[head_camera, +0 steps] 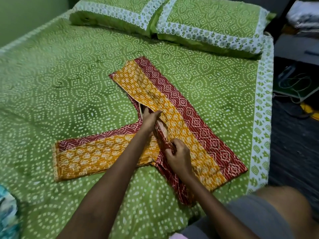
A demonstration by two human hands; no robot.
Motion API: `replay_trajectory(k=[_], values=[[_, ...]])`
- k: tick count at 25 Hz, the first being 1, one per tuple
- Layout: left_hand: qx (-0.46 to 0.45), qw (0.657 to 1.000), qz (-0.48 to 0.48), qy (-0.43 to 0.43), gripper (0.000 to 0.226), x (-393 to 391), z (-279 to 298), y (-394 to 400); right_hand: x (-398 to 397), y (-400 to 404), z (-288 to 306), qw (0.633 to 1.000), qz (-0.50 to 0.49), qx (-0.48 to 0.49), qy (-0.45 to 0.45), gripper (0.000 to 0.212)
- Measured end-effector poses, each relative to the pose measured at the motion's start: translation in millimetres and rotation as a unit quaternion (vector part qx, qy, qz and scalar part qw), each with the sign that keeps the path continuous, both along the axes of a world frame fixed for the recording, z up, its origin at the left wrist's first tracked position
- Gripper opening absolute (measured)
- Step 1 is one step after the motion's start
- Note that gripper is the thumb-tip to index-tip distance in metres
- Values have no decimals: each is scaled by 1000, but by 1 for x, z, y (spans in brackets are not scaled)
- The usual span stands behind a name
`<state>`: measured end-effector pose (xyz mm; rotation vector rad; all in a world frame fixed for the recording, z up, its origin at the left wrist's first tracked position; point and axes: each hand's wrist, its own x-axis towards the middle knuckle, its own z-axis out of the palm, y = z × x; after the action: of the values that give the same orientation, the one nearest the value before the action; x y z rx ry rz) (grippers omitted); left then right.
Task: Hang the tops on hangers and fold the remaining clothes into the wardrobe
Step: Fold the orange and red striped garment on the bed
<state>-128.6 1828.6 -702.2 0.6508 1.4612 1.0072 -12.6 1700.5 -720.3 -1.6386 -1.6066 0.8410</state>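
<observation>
Both grips are working at the middle of a yellow-and-maroon printed garment (174,116) that is lying spread on the bed. Nearer the camera, the right hand (178,156) is curling its fingers round a bunched fold of the maroon edge, pinching it just where the cloth gathers. Slightly farther off and to the left, the left hand (149,120) is lying with its fingers stretched out and close together, pressing flat on the fabric at the point where the garment's two long panels are meeting; it is not closing round anything. The two forearms are crossing over the nearer part of the cloth and hiding some of it.

From that junction one panel is running out to the left, yellow with a maroon band along its far side, and the other is stretching diagonally from the near right up toward the pillows. A strip of pale lining is showing between the hands.

At the near left edge of the view a scrap of blue patterned cloth (6,214) is lying on the green dotted bedsheet (69,83), well apart from the hands. Near the bottom right, part of the person's grey clothing (259,219) is showing.

Farther back, two green pillows (198,19) with white printed borders are lying side by side at the head of the bed. Beyond the bed's right edge, tangled cables (293,83) are lying on a dark floor, blurred.
</observation>
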Motion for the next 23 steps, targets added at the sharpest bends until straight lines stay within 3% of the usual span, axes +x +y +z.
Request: replay_trajectory(k=[3,7,10,14,17,18,20,22,23], values=[[-3,998,40,-38,38,-18,4,36,-2,-1,-14,999,13,-46,23,13],[-1,997,77,7,53,-49,-4,93,3,1,-35,997,29,-66,-10,10],[-3,988,152,11,49,-63,3,124,5,8,-33,996,54,-60,-28,3],[39,967,249,41,49,-74,30,155,7,11,-26,998,25,48,-30,66],[32,977,165,135,62,-80,26,208,14,13,-19,988,-111,90,51,67],[22,987,117,109,57,-76,26,221,16,14,-14,981,-144,110,75,64],[57,997,27,43,20,-48,57,222,18,16,-8,966,-177,164,91,63],[109,992,-15,-53,21,-26,101,204,15,14,-5,957,-170,231,43,57],[128,991,-3,-37,24,-26,108,201,13,12,-4,954,-148,262,3,52]])
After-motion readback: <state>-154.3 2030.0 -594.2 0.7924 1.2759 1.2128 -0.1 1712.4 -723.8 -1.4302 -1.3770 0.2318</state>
